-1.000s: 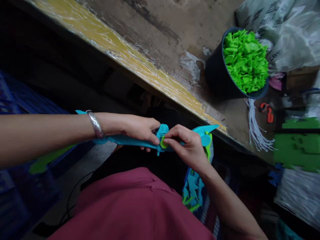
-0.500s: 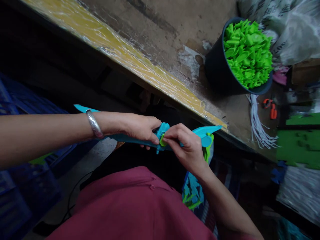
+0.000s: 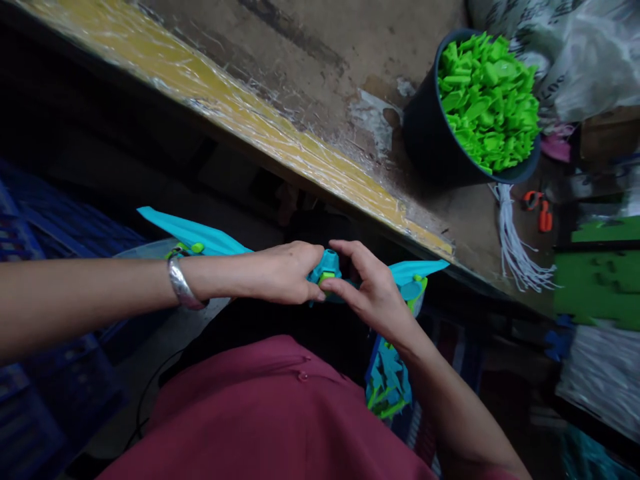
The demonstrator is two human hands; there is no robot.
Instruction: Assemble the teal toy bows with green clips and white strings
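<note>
In the head view, a black bucket point(image 3: 425, 137) stands on the brown surface point(image 3: 300, 73), heaped with bright green plastic pieces point(image 3: 493, 100). To the left of the bucket and nearer the wearer, off the surface and above the dark-clothed lap, is a blue toy bow point(image 3: 330, 259), with a small green insert point(image 3: 327, 276) at its middle. Its pointed arms show out to both sides, and its central part is partly covered by the hands.

The left hand point(image 3: 285, 273), with a silver bracelet point(image 3: 181, 281) at the wrist, grasps the toy bow, its thumb beside the insert. The right hand point(image 3: 369, 280) curves round the other side, thumb against the insert, index finger arched along the far side; its other fingertips are hidden, so I cannot tell how firmly it closes.

On the near side of the bucket lie white strings point(image 3: 515, 240), with an orange-handled tool point(image 3: 543, 212) just right of them. Plastic bags point(image 3: 585, 67) sit to the bucket's right. Further right and nearer than the bucket is a green mat point(image 3: 595, 283). Blue crates point(image 3: 55, 393) stand well to its left, nearer the wearer.
</note>
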